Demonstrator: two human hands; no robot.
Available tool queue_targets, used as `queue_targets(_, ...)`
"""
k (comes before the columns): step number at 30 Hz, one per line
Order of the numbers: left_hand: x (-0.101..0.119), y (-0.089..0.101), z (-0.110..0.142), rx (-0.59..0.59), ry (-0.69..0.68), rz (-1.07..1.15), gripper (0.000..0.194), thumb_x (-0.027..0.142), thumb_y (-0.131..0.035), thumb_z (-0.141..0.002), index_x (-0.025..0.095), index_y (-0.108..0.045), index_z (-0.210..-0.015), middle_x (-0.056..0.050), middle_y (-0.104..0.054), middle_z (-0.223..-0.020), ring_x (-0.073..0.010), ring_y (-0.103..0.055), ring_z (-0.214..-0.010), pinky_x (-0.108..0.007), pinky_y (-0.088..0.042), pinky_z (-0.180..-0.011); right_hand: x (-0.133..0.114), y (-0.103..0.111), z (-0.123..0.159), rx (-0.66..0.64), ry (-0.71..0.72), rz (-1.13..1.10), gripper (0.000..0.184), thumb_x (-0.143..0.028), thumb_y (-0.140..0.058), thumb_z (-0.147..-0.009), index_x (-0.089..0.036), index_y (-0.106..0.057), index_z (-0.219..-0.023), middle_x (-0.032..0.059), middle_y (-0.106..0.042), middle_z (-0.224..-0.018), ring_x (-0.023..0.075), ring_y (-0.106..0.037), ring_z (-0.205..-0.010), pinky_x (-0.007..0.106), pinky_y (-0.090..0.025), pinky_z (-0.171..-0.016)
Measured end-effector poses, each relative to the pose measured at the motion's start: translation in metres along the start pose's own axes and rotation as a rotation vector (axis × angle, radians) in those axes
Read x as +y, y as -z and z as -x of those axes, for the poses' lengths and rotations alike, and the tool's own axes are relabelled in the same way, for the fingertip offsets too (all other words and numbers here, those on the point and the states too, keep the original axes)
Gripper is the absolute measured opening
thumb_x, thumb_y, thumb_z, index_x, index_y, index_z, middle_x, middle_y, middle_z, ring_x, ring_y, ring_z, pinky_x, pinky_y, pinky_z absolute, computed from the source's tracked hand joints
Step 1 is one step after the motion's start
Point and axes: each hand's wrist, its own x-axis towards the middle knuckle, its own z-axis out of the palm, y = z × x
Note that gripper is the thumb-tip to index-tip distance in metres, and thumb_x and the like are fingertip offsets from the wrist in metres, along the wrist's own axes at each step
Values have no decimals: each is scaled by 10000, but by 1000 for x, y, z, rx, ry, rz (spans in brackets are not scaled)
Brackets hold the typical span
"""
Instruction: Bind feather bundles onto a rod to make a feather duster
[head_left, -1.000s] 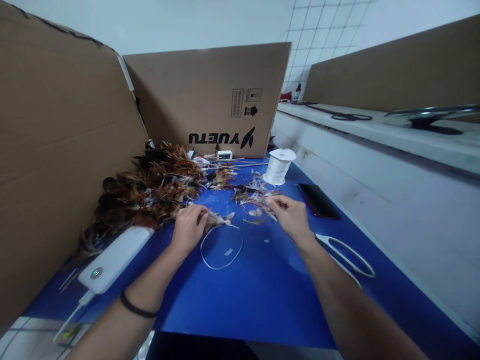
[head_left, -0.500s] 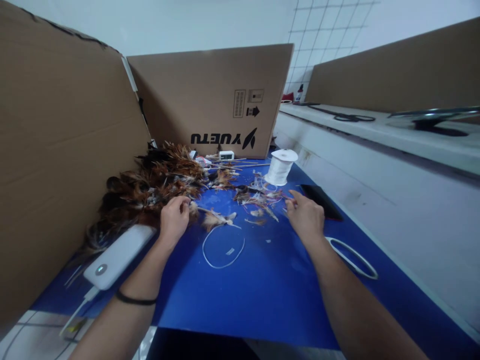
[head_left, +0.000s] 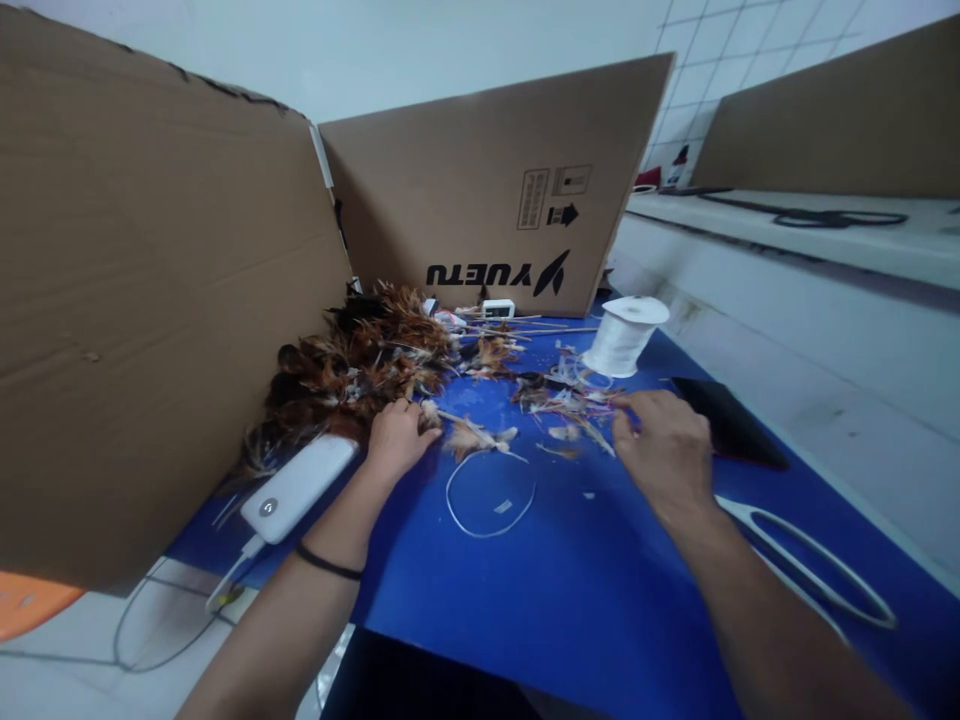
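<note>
Beside the feather pile (head_left: 375, 350) on the worktop (head_left: 510, 590), the left hand (head_left: 397, 437) is lying low and the right hand (head_left: 667, 450) is bordering loose scraps (head_left: 536, 392), neither grip clearly showing its contents, a careless sweep risking scattering them.

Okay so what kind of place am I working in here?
Probably a small craft workspace, perhaps at home: a blue tabletop holds a pile of brown feathers, a spool of white line or ribbon and white-handled scissors, with cardboard standing behind.
</note>
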Motion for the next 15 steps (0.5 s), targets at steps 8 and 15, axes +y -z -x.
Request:
queue_targets(8, 11, 7, -3, 199, -98, 318, 175, 198, -429, -850, 172, -602, -856, -66, -637, -846, -169, -590, -813, -290, -456, -759, -25, 3, 4, -77, -42, -434, 163, -227, -484, -790, -171, -629, -839, 83, -642, -894, 215, -573, -877, 352, -415, -825)
queue_targets(15, 64, 10, 26, 91, -444, 511, 186, 217, -429, -859, 182, -599, -927, -60, -669, -845, -163, -611, -799, -290, -475, -749, -88, 13, 26, -730, -299, -1307, 502, -347, -678, -656, -311, -553, -1141, 47, -662, -974, 201, -622, -664, 336, -530, -587)
